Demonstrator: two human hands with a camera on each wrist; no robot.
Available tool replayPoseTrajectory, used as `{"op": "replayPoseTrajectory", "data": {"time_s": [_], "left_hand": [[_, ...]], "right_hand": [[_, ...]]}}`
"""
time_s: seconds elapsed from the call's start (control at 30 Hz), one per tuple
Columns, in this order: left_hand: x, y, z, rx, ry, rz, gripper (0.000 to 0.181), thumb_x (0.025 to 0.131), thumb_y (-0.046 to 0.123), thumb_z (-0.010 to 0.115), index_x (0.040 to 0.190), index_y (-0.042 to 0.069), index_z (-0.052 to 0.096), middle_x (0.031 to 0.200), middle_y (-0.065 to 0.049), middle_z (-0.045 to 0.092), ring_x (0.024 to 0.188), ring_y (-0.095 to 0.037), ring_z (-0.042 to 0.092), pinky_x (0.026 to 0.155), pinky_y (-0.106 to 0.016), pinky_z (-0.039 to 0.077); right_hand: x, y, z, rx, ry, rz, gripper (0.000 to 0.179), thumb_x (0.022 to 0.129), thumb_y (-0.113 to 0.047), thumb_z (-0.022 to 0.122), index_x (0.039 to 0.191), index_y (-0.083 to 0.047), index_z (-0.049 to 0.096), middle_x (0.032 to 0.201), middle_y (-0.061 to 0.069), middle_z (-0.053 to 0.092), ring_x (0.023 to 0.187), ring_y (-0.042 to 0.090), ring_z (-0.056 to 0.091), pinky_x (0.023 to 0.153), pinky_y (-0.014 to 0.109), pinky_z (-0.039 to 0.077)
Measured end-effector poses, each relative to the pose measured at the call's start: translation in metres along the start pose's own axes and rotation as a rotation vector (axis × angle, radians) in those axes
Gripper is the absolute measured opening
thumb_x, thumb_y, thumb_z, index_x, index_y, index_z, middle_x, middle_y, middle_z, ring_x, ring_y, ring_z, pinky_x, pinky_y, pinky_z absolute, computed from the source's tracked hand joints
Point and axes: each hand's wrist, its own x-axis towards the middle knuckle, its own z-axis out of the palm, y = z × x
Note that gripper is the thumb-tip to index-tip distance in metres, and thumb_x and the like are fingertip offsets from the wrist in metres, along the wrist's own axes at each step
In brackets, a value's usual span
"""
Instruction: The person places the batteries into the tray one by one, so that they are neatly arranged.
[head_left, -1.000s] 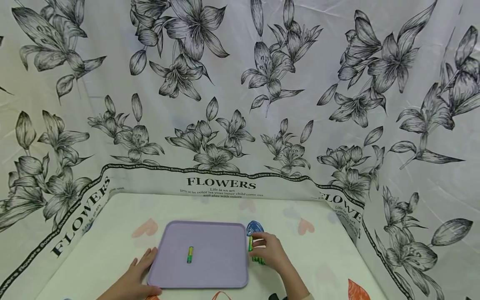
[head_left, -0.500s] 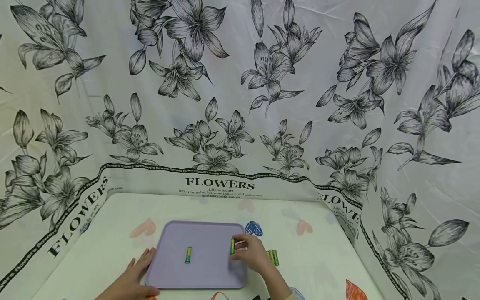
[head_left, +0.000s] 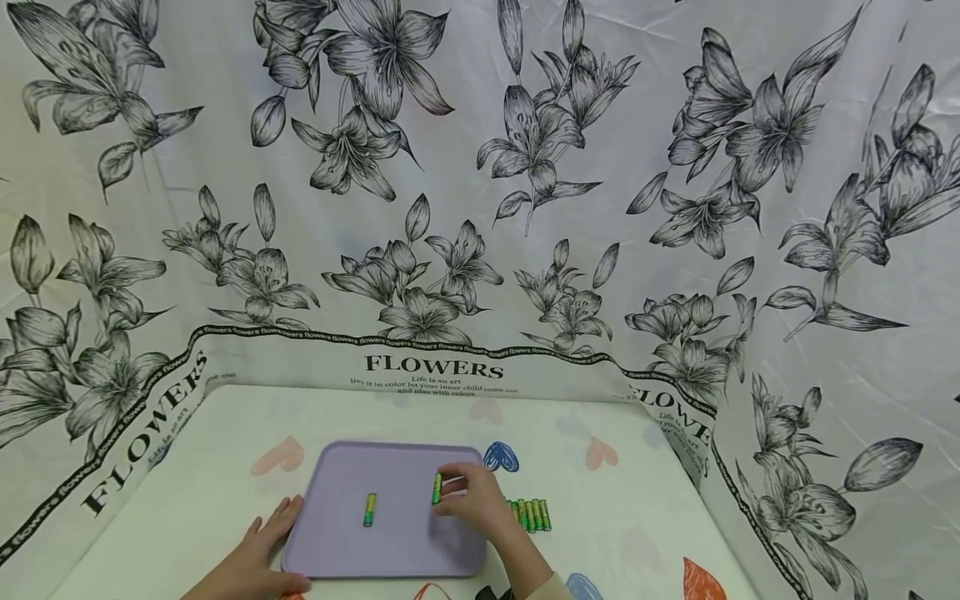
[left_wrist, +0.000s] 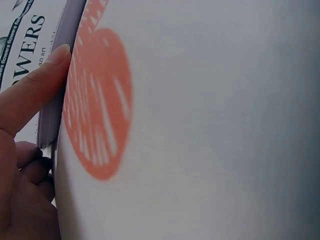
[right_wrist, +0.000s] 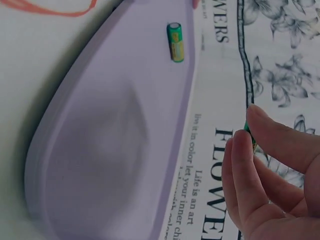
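My right hand [head_left: 476, 502] pinches a small green-and-yellow battery [head_left: 437, 488] upright between thumb and fingertips, over the right half of a lilac tray [head_left: 405, 562]. In the right wrist view, the fingers mostly hide this battery [right_wrist: 248, 128]. A second battery [head_left: 370, 510] lies on the tray, left of its middle. At the tray's left side my left hand [head_left: 258, 554] rests, fingers extended along the edge and thumb at the near left corner. The left wrist view has the thumb [left_wrist: 37, 87] against the tray's wall.
Several more batteries [head_left: 534, 515] lie side by side right of the tray, partly behind my right wrist. A white cloth with printed hearts [head_left: 602, 453] covers the table. Flower-printed curtain [head_left: 427, 367] encloses the back and sides.
My right hand has carried the battery leftward from beside the tray's right edge to above the tray. The row of batteries has come into fuller view. My left hand stays at the tray.
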Motion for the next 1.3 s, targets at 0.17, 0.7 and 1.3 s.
{"op": "replayPoseTrajectory", "data": {"time_s": [0.17, 0.7, 1.3], "left_hand": [[0.0, -0.001, 0.0, 0.034, 0.005, 0.035, 0.121, 0.067, 0.036, 0.091, 0.156, -0.009, 0.022, 0.158, -0.042, 0.01, 0.114, 0.041, -0.009, 0.093, 0.003, -0.024], [0.001, 0.0, -0.005, -0.108, -0.092, -0.111, 0.125, 0.071, 0.029, 0.09, 0.16, -0.003, 0.009, 0.162, -0.034, -0.007, 0.147, -0.026, -0.025, 0.113, -0.037, -0.034], [0.003, 0.004, -0.005, -0.06, -0.073, -0.096, 0.127, 0.067, 0.032, 0.092, 0.16, -0.003, 0.013, 0.162, -0.034, -0.003, 0.146, -0.055, -0.016, 0.115, -0.05, -0.031]], "right_hand": [[0.007, -0.002, 0.013, 0.013, -0.011, -0.004, 0.055, 0.071, 0.001, 0.088, 0.123, -0.001, 0.07, 0.11, 0.003, 0.073, 0.088, 0.009, 0.071, 0.069, 0.023, 0.058], [0.022, -0.01, 0.053, 0.083, -0.037, 0.038, 0.053, 0.068, 0.004, 0.089, 0.118, -0.001, 0.072, 0.095, -0.004, 0.073, 0.081, 0.006, 0.069, 0.067, 0.021, 0.057], [0.037, -0.002, 0.088, 0.012, -0.01, 0.085, 0.053, 0.061, 0.007, 0.092, 0.109, -0.007, 0.074, 0.086, -0.005, 0.069, 0.073, 0.002, 0.064, 0.066, 0.018, 0.056]]}}
